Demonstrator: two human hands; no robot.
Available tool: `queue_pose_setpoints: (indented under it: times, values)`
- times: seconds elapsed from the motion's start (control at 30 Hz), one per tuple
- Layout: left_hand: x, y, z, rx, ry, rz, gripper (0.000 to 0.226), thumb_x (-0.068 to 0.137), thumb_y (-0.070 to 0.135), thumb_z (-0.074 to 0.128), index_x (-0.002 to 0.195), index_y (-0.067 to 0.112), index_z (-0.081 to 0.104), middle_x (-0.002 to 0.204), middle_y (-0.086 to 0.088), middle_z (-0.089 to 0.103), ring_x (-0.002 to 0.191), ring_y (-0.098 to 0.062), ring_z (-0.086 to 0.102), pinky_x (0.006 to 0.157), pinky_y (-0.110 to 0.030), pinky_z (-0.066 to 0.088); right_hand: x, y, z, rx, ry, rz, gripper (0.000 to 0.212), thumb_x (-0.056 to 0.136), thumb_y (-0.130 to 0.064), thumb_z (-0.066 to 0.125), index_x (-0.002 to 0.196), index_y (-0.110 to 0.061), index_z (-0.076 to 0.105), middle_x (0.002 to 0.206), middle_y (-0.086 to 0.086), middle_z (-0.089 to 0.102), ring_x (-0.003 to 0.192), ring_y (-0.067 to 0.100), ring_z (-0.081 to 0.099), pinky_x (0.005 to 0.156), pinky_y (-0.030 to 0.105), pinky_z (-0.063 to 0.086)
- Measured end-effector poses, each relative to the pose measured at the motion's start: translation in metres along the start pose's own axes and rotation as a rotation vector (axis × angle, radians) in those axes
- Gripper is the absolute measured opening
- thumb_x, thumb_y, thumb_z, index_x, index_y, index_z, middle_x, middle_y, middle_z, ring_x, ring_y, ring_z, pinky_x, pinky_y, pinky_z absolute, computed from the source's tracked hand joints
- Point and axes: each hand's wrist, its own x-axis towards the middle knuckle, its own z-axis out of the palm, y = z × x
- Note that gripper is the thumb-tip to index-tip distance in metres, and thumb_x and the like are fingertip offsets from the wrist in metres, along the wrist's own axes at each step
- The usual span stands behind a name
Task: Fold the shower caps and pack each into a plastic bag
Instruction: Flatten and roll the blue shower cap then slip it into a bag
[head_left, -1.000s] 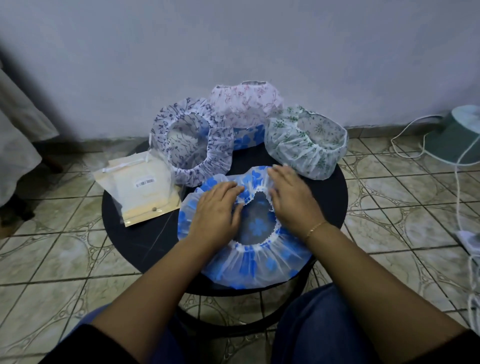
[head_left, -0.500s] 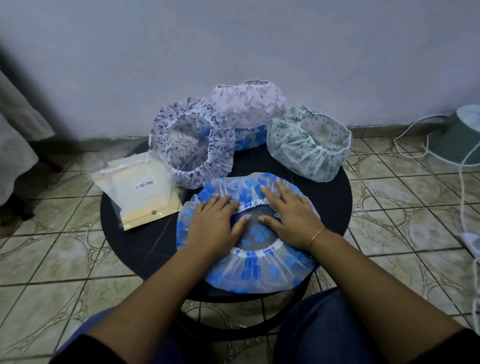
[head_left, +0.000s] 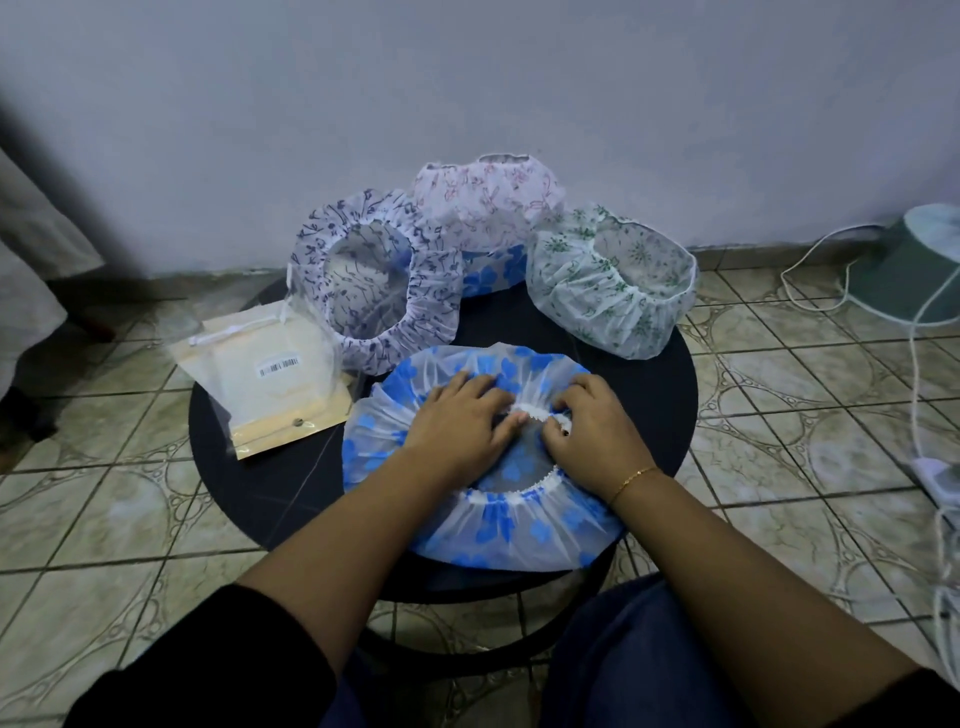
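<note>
Two hands on blue-flowered shower cap (head_left: 514, 525) on tabletop (head_left: 270, 483): left hand (head_left: 457, 421) flat, right hand (head_left: 597, 431) fingers pinching far elastic rim, directly beneath, equally near.

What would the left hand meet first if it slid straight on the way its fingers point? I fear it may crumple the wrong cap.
Most likely the right hand, just past the left hand on the blue-flowered cap.

Round black table (head_left: 249, 499) on patterned tile floor (head_left: 779, 415), pale wall (head_left: 467, 78) behind.
</note>
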Motion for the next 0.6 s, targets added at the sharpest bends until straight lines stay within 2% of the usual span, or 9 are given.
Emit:
queue_pose_setpoints:
  times: [0.1,0.2,0.3,0.37,0.4,0.47,0.53,0.6]
  values:
    - [-0.002,-0.004,0.007,-0.016,0.109,0.027,0.044,0.096,0.052,0.035,0.12,0.022,0.057,0.137,0.001,0.048,0.135,-0.022,0.034,0.107,-0.042,0.031,0.0,0.001,-0.002,0.022,-0.02,0.02,0.01,0.077,-0.015,0.061,0.082,-0.007,0.058,0.093,0.001,0.048,0.09,0.021,0.052,0.077,0.026,0.038]
    - [-0.006,-0.002,0.005,-0.116,0.177,0.078,0.054,0.092,0.057,0.032,0.118,0.019,0.06,0.13,-0.001,0.053,0.126,-0.02,0.045,0.105,-0.038,0.034,0.0,-0.005,-0.004,0.051,0.054,0.01,0.015,0.081,-0.023,0.063,0.079,-0.009,0.058,0.087,-0.001,0.05,0.084,0.019,0.052,0.075,0.028,0.041]
    - [-0.015,-0.002,-0.001,-0.169,0.458,0.092,0.042,0.092,0.043,0.042,0.109,0.015,0.067,0.117,-0.005,0.062,0.11,-0.019,0.056,0.092,-0.033,0.039,0.005,-0.015,-0.003,-0.005,0.192,-0.139,0.012,0.084,-0.018,0.06,0.082,-0.006,0.062,0.088,0.007,0.058,0.086,0.024,0.056,0.077,0.038,0.049]
    - [-0.021,-0.007,-0.002,-0.155,0.63,0.036,0.03,0.09,0.032,0.048,0.102,0.014,0.069,0.105,-0.003,0.065,0.096,-0.018,0.058,0.082,-0.031,0.04,0.012,-0.022,0.001,0.008,0.147,-0.226,0.018,0.083,-0.011,0.053,0.093,-0.003,0.067,0.095,0.01,0.063,0.093,0.028,0.059,0.084,0.041,0.05]
    - [-0.023,-0.011,-0.002,-0.152,0.662,-0.008,0.027,0.089,0.028,0.049,0.1,0.014,0.068,0.101,-0.003,0.064,0.092,-0.019,0.058,0.079,-0.032,0.04,0.015,-0.023,0.004,0.02,0.092,-0.257,0.025,0.084,-0.008,0.05,0.099,-0.001,0.067,0.101,0.013,0.064,0.099,0.03,0.059,0.09,0.043,0.049]
    - [-0.027,-0.018,-0.001,-0.16,0.648,-0.099,0.027,0.087,0.022,0.046,0.1,0.014,0.067,0.099,-0.003,0.063,0.089,-0.022,0.059,0.077,-0.03,0.039,0.021,-0.022,0.01,-0.022,-0.04,-0.269,0.033,0.088,-0.006,0.044,0.116,0.001,0.062,0.119,0.016,0.059,0.115,0.032,0.053,0.103,0.042,0.04]
    - [-0.027,-0.022,0.0,-0.164,0.603,-0.167,0.028,0.084,0.017,0.041,0.097,0.012,0.065,0.097,-0.005,0.062,0.088,-0.025,0.058,0.075,-0.028,0.034,0.022,-0.018,0.014,-0.079,-0.177,-0.19,0.04,0.095,-0.01,0.041,0.134,-0.004,0.048,0.138,0.011,0.047,0.132,0.026,0.037,0.113,0.034,0.024]
    - [-0.025,-0.022,0.003,-0.167,0.554,-0.207,0.028,0.08,0.016,0.035,0.089,0.01,0.062,0.09,-0.008,0.06,0.081,-0.029,0.057,0.071,-0.029,0.03,0.021,-0.014,0.015,-0.109,-0.241,-0.099,0.045,0.098,-0.017,0.038,0.143,-0.01,0.036,0.149,0.006,0.034,0.141,0.02,0.023,0.117,0.031,0.013]
